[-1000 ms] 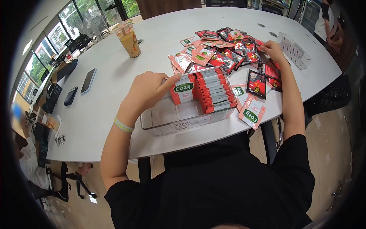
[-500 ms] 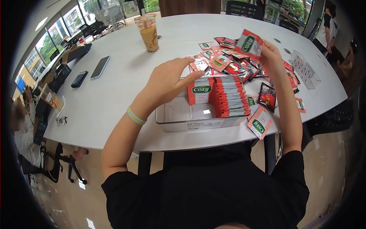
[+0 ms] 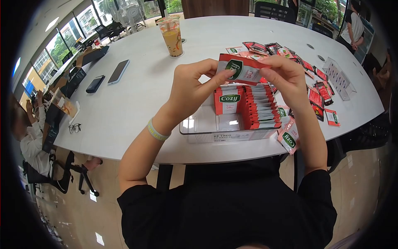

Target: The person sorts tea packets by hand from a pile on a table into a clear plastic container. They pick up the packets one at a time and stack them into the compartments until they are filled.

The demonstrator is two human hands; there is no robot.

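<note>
A red and white Cozy tea sachet [image 3: 244, 71] is stretched between both hands above the clear plastic box. My left hand [image 3: 192, 85] pinches its left end between thumb and fingers. At the right end, my right hand [image 3: 287, 79] grips it the same way. Below them stands the plastic box [image 3: 203, 135], its right side filled with a tight row of upright sachets [image 3: 262, 108]. One sachet [image 3: 229, 100] faces forward beside that row, and the box's left part shows bare plastic. Behind and right of my hands lies a loose heap of sachets [image 3: 286, 52], partly hidden by my right hand.
A cup of drink [image 3: 172, 39] stands at the back. Toward the left lie a phone [image 3: 119, 72], a dark small case [image 3: 95, 84] and glasses [image 3: 75, 128]. A clear sign holder [image 3: 338, 79] stands at the right. Other people are at the left and far right.
My right hand has brought the sachet left and down from over the heap to above the box. My left hand, which was open, has closed on its other end.
</note>
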